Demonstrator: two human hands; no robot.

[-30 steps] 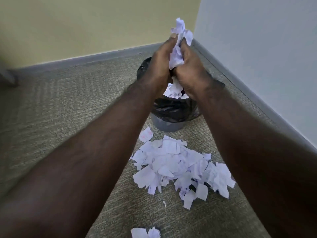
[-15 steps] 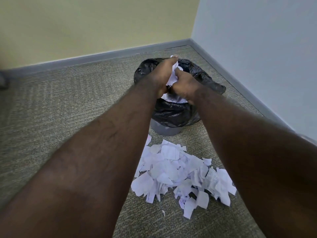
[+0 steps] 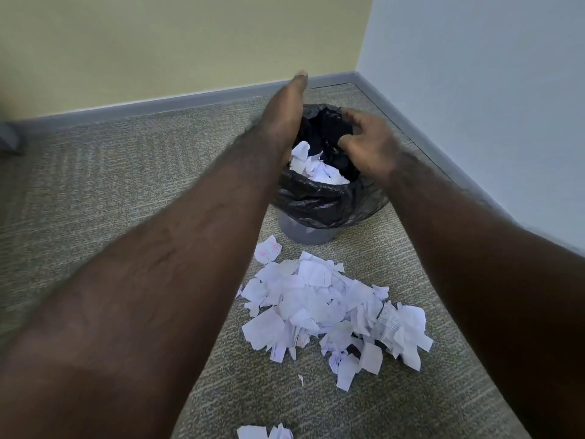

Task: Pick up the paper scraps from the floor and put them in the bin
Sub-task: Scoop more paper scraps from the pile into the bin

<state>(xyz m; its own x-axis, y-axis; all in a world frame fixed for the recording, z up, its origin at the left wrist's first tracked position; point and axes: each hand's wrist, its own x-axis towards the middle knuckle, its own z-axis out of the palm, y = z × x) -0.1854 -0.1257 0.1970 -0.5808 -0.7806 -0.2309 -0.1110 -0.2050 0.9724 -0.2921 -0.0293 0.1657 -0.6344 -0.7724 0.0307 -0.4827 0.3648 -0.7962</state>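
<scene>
both hands, left hand [image 3: 281,112] and right hand [image 3: 367,144], hover empty with fingers loose over the bin [image 3: 316,213].

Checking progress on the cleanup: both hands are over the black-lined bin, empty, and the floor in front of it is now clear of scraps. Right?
Not quite. The head view shows a pile of paper scraps on the carpet before the bin. The left hand and right hand are over it, empty.

I see the bin [image 3: 311,232] standing on the carpet [image 3: 126,191] in the room corner, liner bag [image 3: 319,201] draped over its rim, paper scraps [image 3: 316,171] inside. The floor pile [image 3: 329,308] lies just before it. Left hand [image 3: 283,117] and right hand [image 3: 367,144] flank the opening from above.
</scene>
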